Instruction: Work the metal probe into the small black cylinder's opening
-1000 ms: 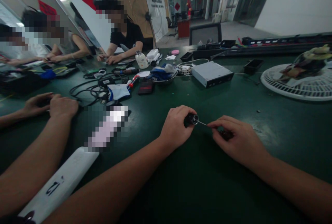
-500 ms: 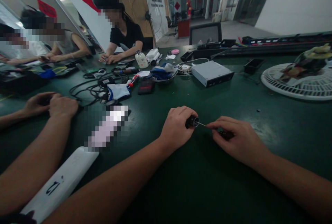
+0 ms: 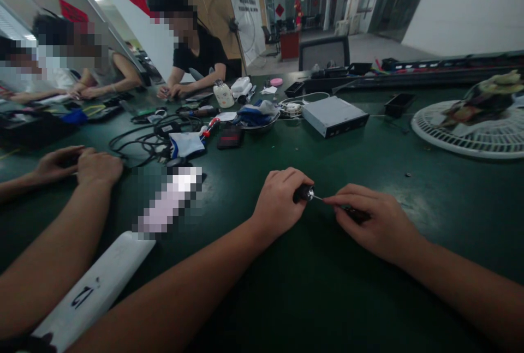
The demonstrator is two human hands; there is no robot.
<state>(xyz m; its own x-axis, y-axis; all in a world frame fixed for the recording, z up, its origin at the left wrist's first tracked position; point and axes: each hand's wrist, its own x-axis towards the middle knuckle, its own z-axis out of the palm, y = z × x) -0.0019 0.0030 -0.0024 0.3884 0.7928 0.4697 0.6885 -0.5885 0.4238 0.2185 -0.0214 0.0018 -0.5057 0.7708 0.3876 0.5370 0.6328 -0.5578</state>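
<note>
My left hand (image 3: 282,200) is closed round a small black cylindrical piece (image 3: 302,193) with a shiny metal end turned to the right. I cannot make out exactly what this piece is. To the right, my right hand (image 3: 374,222) grips a thin screwdriver (image 3: 357,214) with a dark handle lying mostly inside the palm. Its slim metal shaft runs left from the fingertips to the piece's shiny end; whether the tip sits inside or only touches it is too small to tell. Both hands rest low over the dark green table (image 3: 311,298).
A co-worker's hands (image 3: 98,167) work at the left, near black cables (image 3: 141,143). A long white object (image 3: 98,287) lies beside my left forearm. Further back are a grey disc drive (image 3: 333,113), a blue-and-white cloth (image 3: 257,113) in a bowl and a white fan grille (image 3: 450,143).
The metal end of the black piece has turned slightly and catches more light. My right hand and the screwdriver have shifted very slightly; the left hand stays in place.
</note>
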